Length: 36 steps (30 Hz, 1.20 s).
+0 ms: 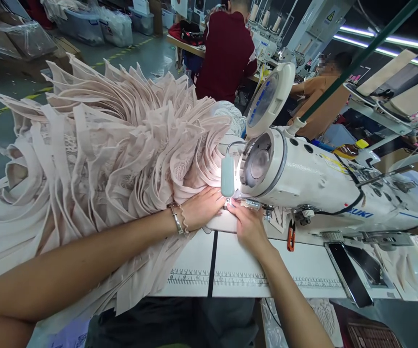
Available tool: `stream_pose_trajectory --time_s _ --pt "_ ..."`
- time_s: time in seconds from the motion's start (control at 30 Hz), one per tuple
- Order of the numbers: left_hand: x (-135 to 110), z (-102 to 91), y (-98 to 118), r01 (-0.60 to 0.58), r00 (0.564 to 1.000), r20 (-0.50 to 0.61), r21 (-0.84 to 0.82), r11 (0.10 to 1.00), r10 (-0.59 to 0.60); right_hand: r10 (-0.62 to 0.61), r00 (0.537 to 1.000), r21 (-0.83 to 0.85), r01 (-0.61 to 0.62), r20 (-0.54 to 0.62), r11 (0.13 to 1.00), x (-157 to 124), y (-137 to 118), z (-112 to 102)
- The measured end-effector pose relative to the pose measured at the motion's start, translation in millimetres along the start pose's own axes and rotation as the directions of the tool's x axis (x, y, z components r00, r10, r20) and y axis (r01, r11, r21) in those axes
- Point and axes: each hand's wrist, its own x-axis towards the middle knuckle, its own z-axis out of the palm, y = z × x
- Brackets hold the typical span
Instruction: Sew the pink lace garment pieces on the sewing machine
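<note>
We look down on pale pink lace-trimmed fabric [129, 150] heaped left of an industrial sewing machine [314, 179].

Our left hand [202, 209] lies flat, fingers extended, on the heap's near edge; our right hand [249, 226] has its fingertips just beside it, below the gray-green lamp [227, 176], and we cannot tell whether they pinch any cloth.

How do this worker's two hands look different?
The left hand wears bracelets; the right hand has a bare wrist. The left hand lies beside the heaped pink cloth; the right hand is nearer the sewing machine. In the picture, the left hand points mostly rightward, the right hand up and left. Both reach into bright light.
</note>
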Motion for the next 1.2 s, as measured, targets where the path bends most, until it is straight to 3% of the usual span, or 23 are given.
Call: stream_pose_trajectory --time_s 0.23,0.4,0.53,0.6,0.73,0.83,0.93,1.07,1.2 --pt "3.9 -3.4 -1.4 0.057 0.998 -0.003 -0.017 0.998 -0.058 0.001 0.993 -0.120 0.013 0.119 0.993 2.5 -2.4 -0.9" --pt "7.8 -7.2 -1.3 0.084 0.996 0.017 0.006 0.996 -0.084 0.025 0.993 -0.138 -0.009 0.112 0.990 3.6 -5.0 -1.7" --pt "8.4 -4.6 3.4 0.158 0.987 -0.063 0.138 0.978 -0.151 0.154 0.984 -0.180 -0.137 0.084 0.974 9.3 -9.1 -3.3" --pt "7.4 -2.1 6.7 0.137 0.987 -0.109 0.230 0.964 -0.115 0.234 0.966 -0.208 -0.208 0.109 0.956 13.6 -10.7 -4.5" --pt "5.7 0.5 10.5 -0.024 0.995 -0.082 0.325 0.945 0.053 0.294 0.947 -0.202 -0.265 0.129 0.943 19.8 -12.4 -7.8" --pt "6.4 0.9 8.6 0.027 0.996 -0.093 0.298 0.954 0.001 0.246 0.967 -0.207 -0.229 0.060 0.951 19.5 -13.7 -9.0" --pt "8.1 1.5 4.2 0.103 0.994 -0.051 0.152 0.983 -0.097 0.144 0.990 -0.221 -0.138 0.011 0.965 15.9 -13.8 -7.2" --pt "9.3 2.7 -0.3 0.142 0.990 0.015 0.006 0.990 -0.142 -0.003 0.999 -0.166 -0.003 -0.038 0.986 11.2 -10.2 -2.8" --pt "9.8 3.5 -1.6 0.132 0.991 0.017 -0.039 0.991 -0.131 0.002 0.998 -0.208 -0.016 -0.063 0.978 9.6 -7.6 -1.2"
